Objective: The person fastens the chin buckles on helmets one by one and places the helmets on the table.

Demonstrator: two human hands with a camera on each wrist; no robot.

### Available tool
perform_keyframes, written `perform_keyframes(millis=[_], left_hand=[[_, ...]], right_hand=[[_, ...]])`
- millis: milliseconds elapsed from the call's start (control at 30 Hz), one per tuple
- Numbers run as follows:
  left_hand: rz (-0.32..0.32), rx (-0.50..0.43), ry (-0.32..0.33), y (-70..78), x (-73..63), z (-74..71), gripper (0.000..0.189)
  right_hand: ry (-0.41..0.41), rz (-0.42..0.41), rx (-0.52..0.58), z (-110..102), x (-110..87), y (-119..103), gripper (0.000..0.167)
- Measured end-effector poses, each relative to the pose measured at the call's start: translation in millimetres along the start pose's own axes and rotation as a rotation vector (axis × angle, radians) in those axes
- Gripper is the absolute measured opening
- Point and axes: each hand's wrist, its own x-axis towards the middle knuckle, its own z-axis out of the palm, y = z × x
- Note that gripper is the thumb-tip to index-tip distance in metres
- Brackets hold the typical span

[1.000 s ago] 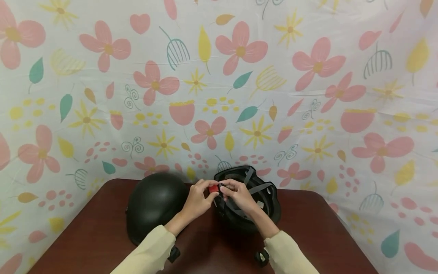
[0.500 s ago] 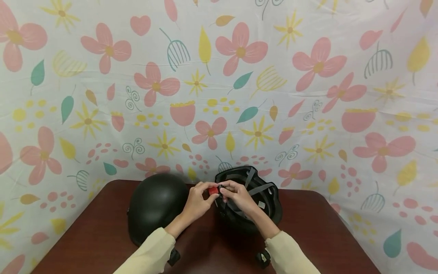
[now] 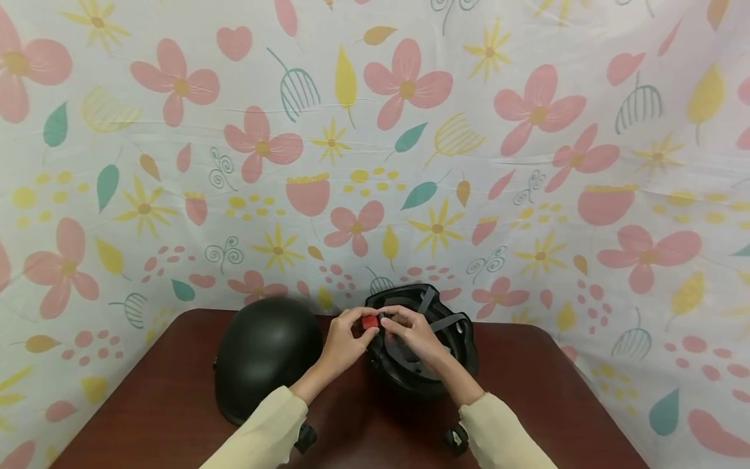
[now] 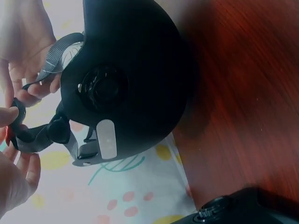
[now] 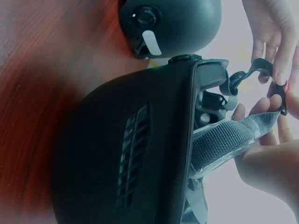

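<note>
An upturned black helmet (image 3: pixel 404 384) lies on the table, its padded inside and grey straps facing up. Over its left rim, both hands meet at a chin-strap buckle with a red part (image 3: pixel 370 322) and a black part (image 5: pixel 279 95). My left hand (image 3: pixel 344 340) pinches the red part between thumb and fingers. Right beside it, my right hand (image 3: pixel 415 333) pinches the black end, fingertips close to the left hand's. A wide grey webbing strap (image 5: pixel 229 140) runs from the helmet to the right hand. Another strap (image 4: pixel 35 140) leads to the left hand.
A second black helmet (image 3: pixel 266 358) sits dome up on the left of the dark red-brown table (image 3: pixel 521 391). A flower-patterned cloth (image 3: pixel 375 163) hangs behind the table. A round dial (image 4: pixel 105 87) shows on the upturned helmet.
Both hands have shifted slightly to the right over the upturned helmet, still pinching the buckle. Both helmets remain in place; the view has drifted a little.
</note>
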Motion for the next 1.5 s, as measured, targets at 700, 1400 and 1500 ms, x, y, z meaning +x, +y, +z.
perform_keyframes(millis=[700, 1400, 1500], left_hand=[[-0.173, -0.057, -0.077, -3.2, -16.4, 15.1, 0.048], [-0.412, -0.028, -0.164, -22.5, -40.4, 36.6, 0.081], [-0.395, -0.022, -0.148, -25.5, -40.5, 38.1, 0.079]], right_hand=[[0.075, 0.026, -0.030, -18, -12.5, 16, 0.037], [0.196, 0.099, -0.084, -28, -25.6, 46, 0.034], [0.206, 0.105, -0.094, -28, -25.1, 47, 0.034]])
